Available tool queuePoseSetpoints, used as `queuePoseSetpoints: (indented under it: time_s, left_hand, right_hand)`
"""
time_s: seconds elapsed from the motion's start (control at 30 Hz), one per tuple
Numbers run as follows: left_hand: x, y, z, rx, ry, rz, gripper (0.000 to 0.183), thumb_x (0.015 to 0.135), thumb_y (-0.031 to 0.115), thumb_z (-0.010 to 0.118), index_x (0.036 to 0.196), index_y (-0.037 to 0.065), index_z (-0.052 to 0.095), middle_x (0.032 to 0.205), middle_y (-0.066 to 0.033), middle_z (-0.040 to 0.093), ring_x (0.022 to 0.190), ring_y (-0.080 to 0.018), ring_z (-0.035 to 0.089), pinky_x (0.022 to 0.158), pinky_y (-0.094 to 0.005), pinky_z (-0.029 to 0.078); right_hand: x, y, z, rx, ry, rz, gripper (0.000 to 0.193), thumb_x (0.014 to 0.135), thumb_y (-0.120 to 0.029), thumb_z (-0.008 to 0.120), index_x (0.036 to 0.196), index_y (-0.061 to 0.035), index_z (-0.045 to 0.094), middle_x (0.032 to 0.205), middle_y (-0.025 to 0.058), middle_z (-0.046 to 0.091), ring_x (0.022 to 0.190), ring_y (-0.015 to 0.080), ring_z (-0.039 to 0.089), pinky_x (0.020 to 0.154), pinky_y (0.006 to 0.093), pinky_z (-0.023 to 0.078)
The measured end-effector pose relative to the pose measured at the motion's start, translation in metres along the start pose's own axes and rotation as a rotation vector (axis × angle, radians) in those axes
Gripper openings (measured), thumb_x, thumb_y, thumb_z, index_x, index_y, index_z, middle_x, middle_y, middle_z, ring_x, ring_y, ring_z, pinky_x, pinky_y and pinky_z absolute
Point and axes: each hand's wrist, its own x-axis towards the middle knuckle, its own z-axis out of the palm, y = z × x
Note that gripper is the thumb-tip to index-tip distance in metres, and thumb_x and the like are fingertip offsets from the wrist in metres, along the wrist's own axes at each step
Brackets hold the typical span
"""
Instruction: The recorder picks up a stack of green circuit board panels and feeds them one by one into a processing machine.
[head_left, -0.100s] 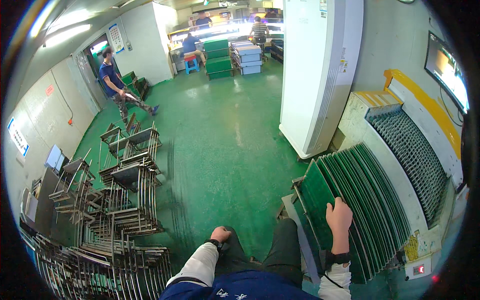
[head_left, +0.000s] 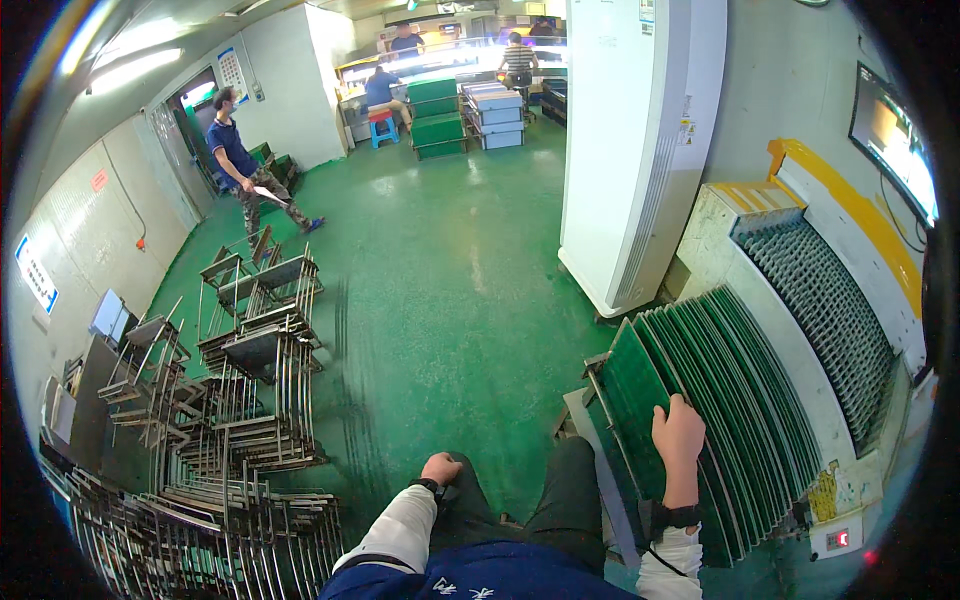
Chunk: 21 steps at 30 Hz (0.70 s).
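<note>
Boards: I see the green panels (head_left: pixel 700 400) standing on edge in a row on the rack (head_left: pixel 600 480), right of my knees, faces leaning up-left.
Right hand (head_left: pixel 678 432): grip curled over the front panels' top edges.
Left hand (head_left: pixel 441 468): on my knee, probably loosely closed, holding nothing.
Room: open green floor (head_left: pixel 440 290) left; machine (head_left: pixel 800 290) hems the right.

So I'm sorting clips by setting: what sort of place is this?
Likely a circuit-board factory floor: the right hand rests on racked green boards, beside a roller conveyor and stacked metal racks.
</note>
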Motion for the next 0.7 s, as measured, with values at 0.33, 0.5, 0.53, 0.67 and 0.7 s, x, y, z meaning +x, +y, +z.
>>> queuePoseSetpoints:
  time_s: [0.33,0.5,0.53,0.67,0.7]
  left_hand:
    - [-0.0011,-0.0002,-0.0015,-0.022,-0.001,0.012,0.033,0.069,0.032,0.063,0.085,0.004,0.067,0.089,-0.0165,0.067,0.088,-0.0305,0.063,0.08,-0.0382,0.049]
    - [0.0044,-0.0081,-0.0006,0.001,-0.011,0.034,0.033,0.07,0.032,0.062,0.086,0.004,0.067,0.091,-0.0159,0.067,0.089,-0.0302,0.063,0.081,-0.038,0.049]
    - [0.004,-0.0065,-0.0001,-0.007,-0.009,0.027,0.033,0.069,0.032,0.062,0.086,0.004,0.067,0.091,-0.0158,0.067,0.089,-0.0303,0.063,0.081,-0.0381,0.049]
    - [0.0002,-0.0007,-0.0006,-0.013,-0.005,0.015,0.033,0.068,0.032,0.063,0.086,0.005,0.067,0.091,-0.0156,0.067,0.089,-0.0305,0.063,0.081,-0.0384,0.049]
    - [-0.0009,0.0012,-0.0008,-0.013,-0.007,0.016,0.033,0.068,0.032,0.063,0.086,0.005,0.067,0.091,-0.0156,0.067,0.089,-0.0305,0.063,0.081,-0.0384,0.049]
  right_hand:
    - [0.0001,0.0003,0.0011,-0.002,0.015,-0.013,0.025,0.082,-0.026,0.06,0.085,-0.0025,0.051,0.075,0.0182,0.061,0.073,0.0355,0.061,0.063,0.0461,0.047]
    - [0.0002,-0.002,0.0007,-0.005,0.011,-0.008,0.025,0.082,-0.026,0.06,0.085,-0.0025,0.052,0.076,0.018,0.061,0.074,0.0352,0.061,0.064,0.0458,0.048]
    - [0.0002,-0.0013,0.0009,-0.007,0.011,-0.007,0.025,0.082,-0.026,0.06,0.085,-0.0025,0.052,0.076,0.018,0.061,0.074,0.0352,0.061,0.064,0.0458,0.048]
    - [0.0001,0.001,0.0022,-0.008,0.013,-0.002,0.025,0.082,-0.025,0.06,0.085,-0.0025,0.052,0.077,0.0178,0.061,0.075,0.0349,0.061,0.065,0.0454,0.048]
    - [0.0001,0.0016,0.0024,-0.009,0.013,0.002,0.025,0.082,-0.025,0.061,0.085,-0.0025,0.052,0.077,0.0178,0.061,0.075,0.0349,0.061,0.065,0.0454,0.048]
